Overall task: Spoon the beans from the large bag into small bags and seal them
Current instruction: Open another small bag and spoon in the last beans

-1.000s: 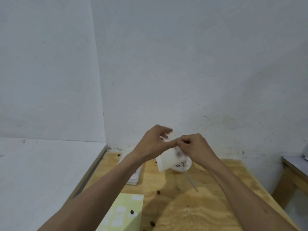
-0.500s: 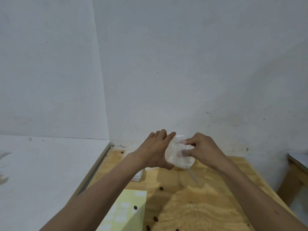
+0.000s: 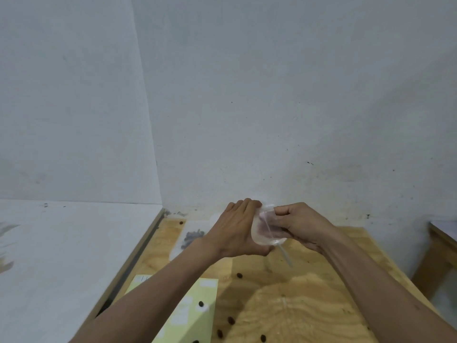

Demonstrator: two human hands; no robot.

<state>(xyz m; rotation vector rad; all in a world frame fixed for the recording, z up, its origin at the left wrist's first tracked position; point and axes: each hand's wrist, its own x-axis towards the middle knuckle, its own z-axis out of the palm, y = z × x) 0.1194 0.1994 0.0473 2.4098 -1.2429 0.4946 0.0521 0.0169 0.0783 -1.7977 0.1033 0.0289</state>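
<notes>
small bag (image 3: pixel 265 229) (clear, blurred) is held above the plywood table (image 3: pixel 309 305) near the wall, between both hands. left hand (image 3: pixel 237 231) cups its side, fingers together; right hand (image 3: pixel 300 225) pinches its top. no writing is legible on the yellow sheet (image 3: pixel 188 315). loose beans (image 3: pixel 239 275) lie scattered on the open wood below.

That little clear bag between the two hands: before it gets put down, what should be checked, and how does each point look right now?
1. Both hands grip the small bag: left hand and right hand pinch it, ok.
2. Bag top sealed shut: cannot tell, fingers cover it.
3. Beans inside the bag: a dark smudge shows, amount cannot tell.
4. Table free of spilled beans: not ok, loose beans lie scattered.
5. Spoon out of the way: ok, it lies on the table under the bag.
</notes>
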